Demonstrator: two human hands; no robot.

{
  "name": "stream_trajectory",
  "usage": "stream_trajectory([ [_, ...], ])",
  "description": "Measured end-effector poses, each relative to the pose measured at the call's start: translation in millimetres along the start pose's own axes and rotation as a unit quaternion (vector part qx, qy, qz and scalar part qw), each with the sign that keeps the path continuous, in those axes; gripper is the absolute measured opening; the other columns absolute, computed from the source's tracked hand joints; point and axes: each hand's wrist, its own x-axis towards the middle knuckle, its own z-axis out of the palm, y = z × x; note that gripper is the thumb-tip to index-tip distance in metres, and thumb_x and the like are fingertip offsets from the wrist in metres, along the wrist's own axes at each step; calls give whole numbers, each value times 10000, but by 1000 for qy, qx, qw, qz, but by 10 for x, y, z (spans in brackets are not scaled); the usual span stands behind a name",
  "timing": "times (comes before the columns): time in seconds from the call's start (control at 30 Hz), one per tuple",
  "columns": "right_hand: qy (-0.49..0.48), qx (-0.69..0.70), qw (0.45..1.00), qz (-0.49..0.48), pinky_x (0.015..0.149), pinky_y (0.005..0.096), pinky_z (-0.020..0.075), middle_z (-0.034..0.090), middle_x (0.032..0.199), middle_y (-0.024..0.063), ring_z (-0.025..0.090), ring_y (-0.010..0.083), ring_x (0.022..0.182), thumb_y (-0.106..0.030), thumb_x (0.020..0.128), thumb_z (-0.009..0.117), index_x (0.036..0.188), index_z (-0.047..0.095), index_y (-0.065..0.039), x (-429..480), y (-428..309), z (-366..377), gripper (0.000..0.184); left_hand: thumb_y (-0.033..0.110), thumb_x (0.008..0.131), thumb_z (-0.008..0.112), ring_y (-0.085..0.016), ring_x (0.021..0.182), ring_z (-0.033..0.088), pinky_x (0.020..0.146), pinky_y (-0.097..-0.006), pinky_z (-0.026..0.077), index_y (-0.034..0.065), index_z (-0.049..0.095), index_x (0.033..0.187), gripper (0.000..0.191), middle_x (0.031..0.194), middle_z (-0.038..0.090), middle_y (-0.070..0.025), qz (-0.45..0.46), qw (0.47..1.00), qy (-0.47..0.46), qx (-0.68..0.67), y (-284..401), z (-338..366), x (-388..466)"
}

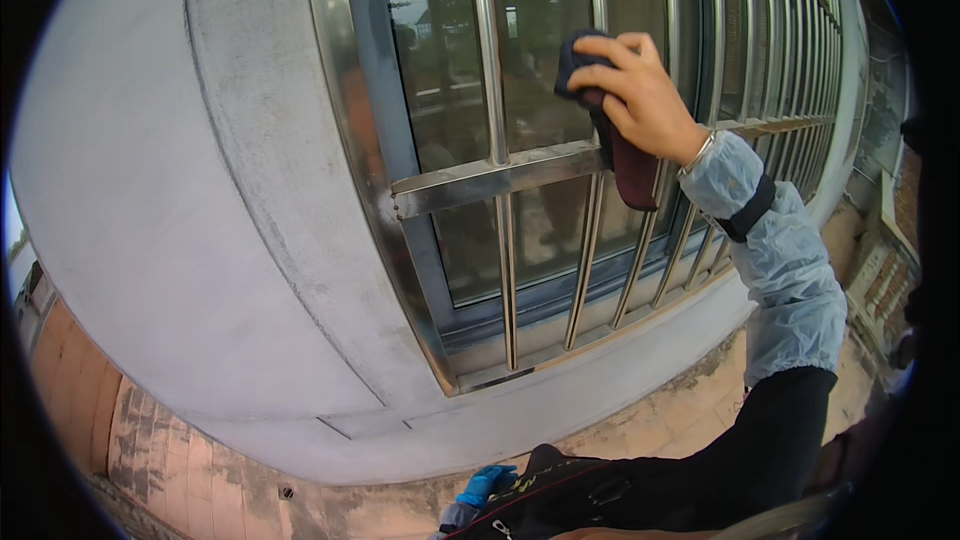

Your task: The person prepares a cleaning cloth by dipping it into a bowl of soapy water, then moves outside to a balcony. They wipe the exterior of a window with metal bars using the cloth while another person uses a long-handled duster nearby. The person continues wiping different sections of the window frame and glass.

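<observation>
My right hand [637,94] is shut on a dark navy and maroon cloth [634,169], pressed around an upright metal bar of a window grille just above its flat crossbar [517,175]. The cloth's maroon end hangs down past the crossbar. A bracelet circles my right wrist, and a translucent plastic sleeve cover with a black band wraps the forearm. Low in the view, my left hand [489,484], in a blue glove, is beside my dark clothing, away from the grille; its fingers are too small to read. Behind the bars is a glass window [442,90] in a grey frame.
A pale plastered wall [135,240] fills the left side and runs beneath the grille. Stained paving tiles [187,480] lie at the wall's foot. More barred grille [780,37] extends to the right, with a balustrade [885,277] beyond it.
</observation>
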Motion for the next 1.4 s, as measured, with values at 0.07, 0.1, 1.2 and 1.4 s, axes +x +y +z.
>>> stream_trajectory([
  [0.07, -123, 165, 978, 42, 993, 394, 386, 557, 1240, 72, 485, 321, 1117, 46, 773, 574, 971, 685, -126, -331, -160, -128, 285, 222, 1004, 494, -210, 1001, 677, 899, -310, 535, -16, 618, 1237, 356, 1108, 694, -142, -17, 1000, -18, 1, 24, 3, 24],
  [0.1, -161, 236, 955, 77, 1001, 380, 385, 562, 1221, 84, 501, 310, 1116, 60, 769, 567, 960, 688, -115, -416, -183, -214, 285, 224, 1002, 499, -206, 1002, 676, 901, -305, 533, -14, 619, 1238, 356, 1106, 695, -141, -31, 999, -21, -4, 32, 3, 49],
  [1.2, 60, -143, 985, 75, 891, 507, 456, 540, 1188, 338, 534, 508, 1055, -183, 960, 530, 1302, 472, 31, -798, 1065, -292, 408, 182, 993, 493, -157, 982, 663, 846, -285, 532, 22, 617, 1242, 321, 1066, 708, -81, -32, 994, -18, 107, 226, 269, 328],
  [1.4, 146, -232, 941, 196, 861, 420, 467, 635, 1011, 186, 581, 366, 1007, -170, 929, 573, 1102, 618, -21, -888, 1606, -1463, 233, 182, 989, 500, -165, 988, 664, 852, -292, 531, 22, 616, 1245, 323, 1074, 707, -86, -21, 983, -46, 177, 437, 424, 443],
])
